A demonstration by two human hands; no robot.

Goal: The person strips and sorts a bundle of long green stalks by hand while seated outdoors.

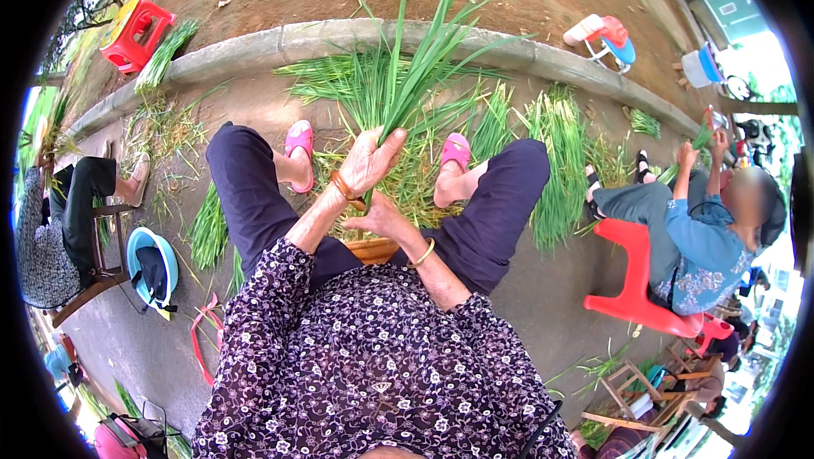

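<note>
My left hand (373,161), with orange bracelets at its wrist, is closed around a bunch of long green chives (415,77). Their leaf tips fan out upward and away from me. Just below it, my right hand (386,218), wearing a gold bangle, is close to the lower end of the bunch. Its thumb and forefinger are spread apart, while its other fingers are partly hidden. More chives (331,82) lie in a heap beyond my feet, against the kerb. Yellowish trimmings (415,178) cover the ground between my pink slippers (455,150).
A chive pile (555,162) lies right of my knee. On the right, a person (712,230) sits on a red stool (627,281), holding greens. Another seated person (64,222) is at left, near a blue basin (153,266). A concrete kerb (322,38) curves across the far side.
</note>
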